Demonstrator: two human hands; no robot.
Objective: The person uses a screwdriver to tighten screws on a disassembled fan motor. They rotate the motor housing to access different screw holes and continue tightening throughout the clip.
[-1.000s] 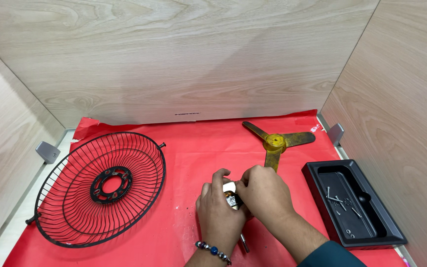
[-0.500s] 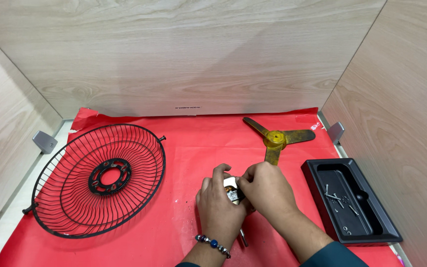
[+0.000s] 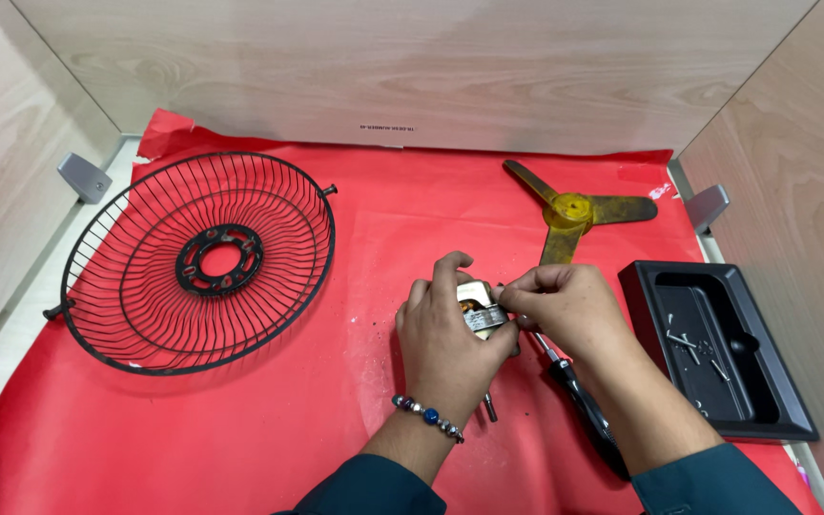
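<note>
Fingers of your left hand (image 3: pixel 450 343) are curled around a small metal motor (image 3: pixel 481 313), cupping it from its 9 o'clock side, while your right hand (image 3: pixel 565 310) pinches with thumb and forefinger at its 3 o'clock edge; what sits in that pinch is too small to tell. You hold the motor just above the red mat (image 3: pixel 240 420), near the middle of the mat and slightly toward 4 o'clock. Its long axis seems to run from 12 to 6 o'clock, with a thin shaft (image 3: pixel 490 408) poking out below your left palm toward 6. Both hands touch it, the left carrying more of it. A black-handled screwdriver (image 3: pixel 579 401) lies under your right wrist, pointing toward 11 o'clock. At 1 o'clock lies a yellow three-blade fan propeller (image 3: pixel 572 210), at 3 o'clock a black tray (image 3: pixel 765 401) with screws, at 9 o'clock a black wire fan guard (image 3: pixel 197 262).
</note>
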